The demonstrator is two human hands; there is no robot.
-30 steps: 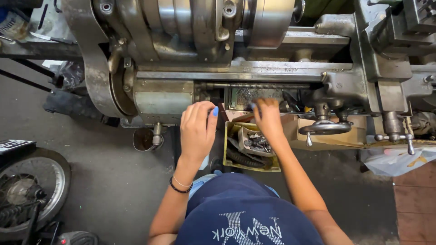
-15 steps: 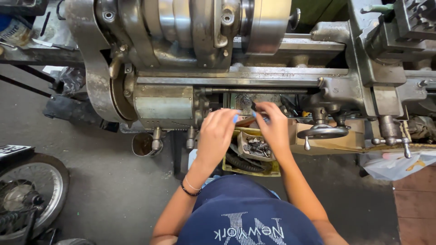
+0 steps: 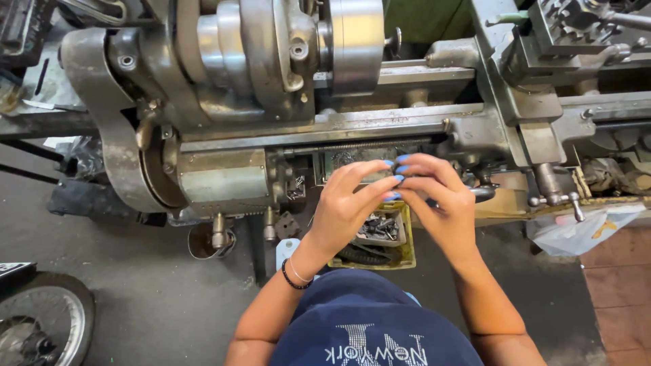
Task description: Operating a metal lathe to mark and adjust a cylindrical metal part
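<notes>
Pinching something small and unseen between them, left hand (image 3: 349, 203) and right hand (image 3: 441, 203) meet fingertip to fingertip above the yellow parts bin (image 3: 400, 251); a slip could drop it among the scrap beneath the lathe (image 3: 224, 183).

You are getting just 1 view, coming from the camera you are wearing on your head. It is looking almost straight down over your chest, so your dark blue shirt (image 3: 369, 325) is filling the bottom edge and your forearms are running up into the middle. Your left hand (image 3: 346, 210) and right hand (image 3: 441, 203) are sitting close below the lens, near the centre. Beyond them the grey lathe (image 3: 271, 102) is stretching across the whole upper half, cropped at both sides. The concrete floor (image 3: 142, 298) is lying farther off at lower left, with a wheel (image 3: 41, 325) cut by the corner
</notes>
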